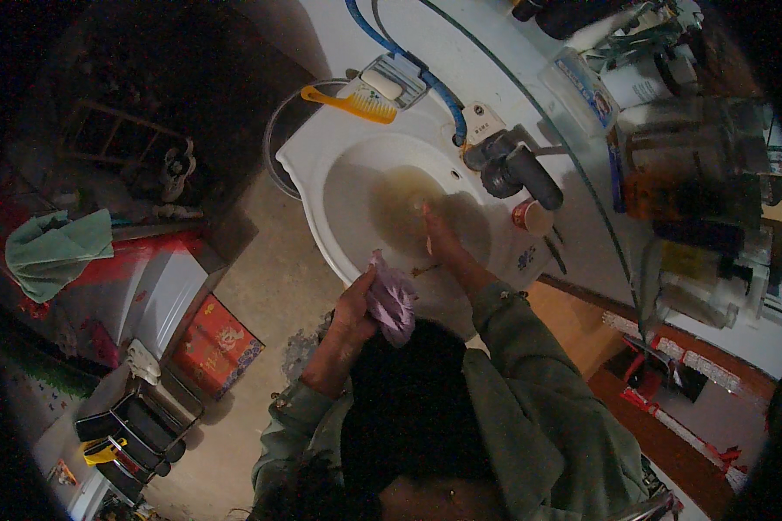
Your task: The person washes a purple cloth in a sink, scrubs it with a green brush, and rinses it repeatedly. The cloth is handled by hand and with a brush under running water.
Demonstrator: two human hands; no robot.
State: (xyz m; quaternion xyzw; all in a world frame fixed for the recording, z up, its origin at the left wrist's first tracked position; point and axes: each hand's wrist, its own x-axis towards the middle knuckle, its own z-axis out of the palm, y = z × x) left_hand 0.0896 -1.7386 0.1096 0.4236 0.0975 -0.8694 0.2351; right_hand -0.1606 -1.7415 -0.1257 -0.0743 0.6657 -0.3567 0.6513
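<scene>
A crumpled light-purple cloth is gripped in my left hand, above the near rim of the white washbasin. Brownish, cloudy water sits in the bowl. My right hand reaches down into the basin, its fingertips at the water near the middle. How its fingers are set is too unclear to make out. A dark faucet stands at the basin's back right.
On the basin's far rim lie a yellow comb and a soap dish with white soap. A blue hose runs beside them. A small round container stands by the faucet. A glass shelf carrying bottles overhangs the right.
</scene>
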